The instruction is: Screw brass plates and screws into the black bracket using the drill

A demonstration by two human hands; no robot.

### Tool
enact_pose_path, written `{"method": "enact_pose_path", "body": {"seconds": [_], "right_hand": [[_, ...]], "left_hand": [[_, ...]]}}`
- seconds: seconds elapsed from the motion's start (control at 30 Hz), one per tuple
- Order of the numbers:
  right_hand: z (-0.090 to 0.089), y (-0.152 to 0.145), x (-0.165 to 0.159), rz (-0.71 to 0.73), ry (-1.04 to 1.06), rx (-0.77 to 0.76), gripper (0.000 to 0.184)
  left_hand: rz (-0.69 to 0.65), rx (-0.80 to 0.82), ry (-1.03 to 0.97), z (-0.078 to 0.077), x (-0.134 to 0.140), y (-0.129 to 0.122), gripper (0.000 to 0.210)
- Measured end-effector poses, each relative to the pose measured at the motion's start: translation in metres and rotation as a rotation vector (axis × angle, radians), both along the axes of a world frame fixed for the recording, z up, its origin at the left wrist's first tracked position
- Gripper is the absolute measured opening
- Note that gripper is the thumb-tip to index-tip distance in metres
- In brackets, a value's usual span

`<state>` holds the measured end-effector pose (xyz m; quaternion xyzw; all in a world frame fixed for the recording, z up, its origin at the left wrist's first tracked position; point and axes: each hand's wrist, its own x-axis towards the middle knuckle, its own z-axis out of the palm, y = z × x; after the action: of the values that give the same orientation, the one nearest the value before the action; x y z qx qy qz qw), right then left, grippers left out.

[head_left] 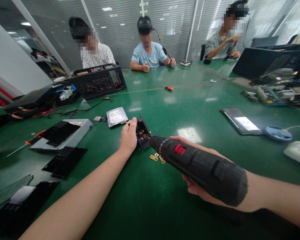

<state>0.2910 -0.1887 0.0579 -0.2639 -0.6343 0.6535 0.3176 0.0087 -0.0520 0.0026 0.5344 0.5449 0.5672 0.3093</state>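
Observation:
My left hand grips a small black box by its left side, thumb along the top edge. Brass-coloured metal parts show inside the box. In my right hand is a black cordless drill with a red switch, its fingers wrapped round the handle below. The drill's chuck points left and ends at the box's right edge; whether they touch I cannot tell. Several small brass plates with holes lie on the table just below the box. A hard drive lies beyond my left hand.
On the green table, a silver drive case, black panels and a screwdriver lie left. A phone and a blue round disc lie right. Computer cases and circuit boards stand farther off. Several people sit opposite.

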Motion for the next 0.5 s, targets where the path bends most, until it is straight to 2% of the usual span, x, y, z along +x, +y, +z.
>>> {"method": "enact_pose_path", "body": {"seconds": [0.23, 0.5], "right_hand": [[0.0042, 0.0, 0.0032, 0.028, -0.024, 0.019, 0.117], [-0.0017, 0.0001, 0.0002, -0.002, -0.034, 0.027, 0.116]], "left_hand": [[-0.005, 0.003, 0.003, 0.0014, 0.0003, 0.0, 0.052], [-0.003, -0.013, 0.01, 0.0045, 0.0016, -0.0014, 0.052]]}}
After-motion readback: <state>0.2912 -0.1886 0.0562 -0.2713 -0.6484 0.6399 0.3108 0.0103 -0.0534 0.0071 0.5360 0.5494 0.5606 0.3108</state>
